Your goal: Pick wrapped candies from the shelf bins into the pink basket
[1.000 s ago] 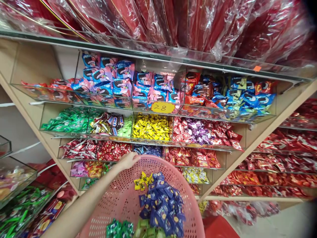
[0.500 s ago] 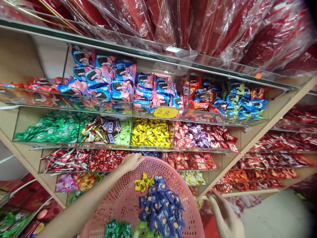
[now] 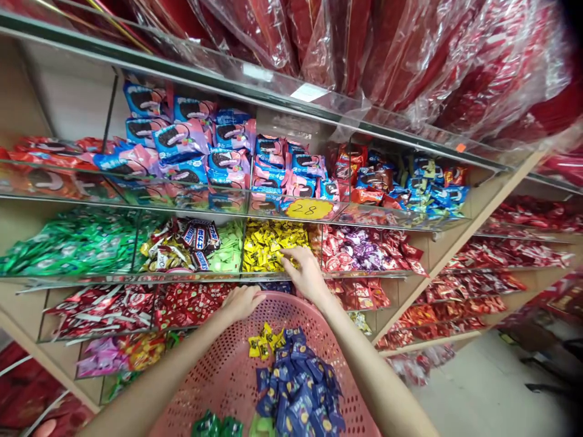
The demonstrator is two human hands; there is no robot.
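Observation:
My left hand (image 3: 243, 301) is closed over the far rim of a pink perforated plastic basket (image 3: 223, 352). Inside the basket lie a heap of dark blue wrapped candies (image 3: 298, 385), several yellow ones (image 3: 264, 341), and green ones (image 3: 216, 426) near the bottom of the view. My right hand (image 3: 304, 273) reaches across the basket to the compartment of yellow wrapped candies (image 3: 264, 243) on the shelf. Its fingers are apart and slightly bent at the right front of that pile, touching or just above it; the fingertips show no candy held.
Glass-fronted shelves hold green packets (image 3: 77, 243), Snickers bars (image 3: 200, 237) and red and purple candies (image 3: 359, 246) beside the yellow pile. A glass shelf edge with a yellow "28" tag (image 3: 310, 209) runs above. Plastic-wrapped red goods (image 3: 364, 54) hang over the top.
My right hand has moved from the basket's right side up and left to the yellow candies. My left hand stays on the basket rim, and the view has shifted slightly.

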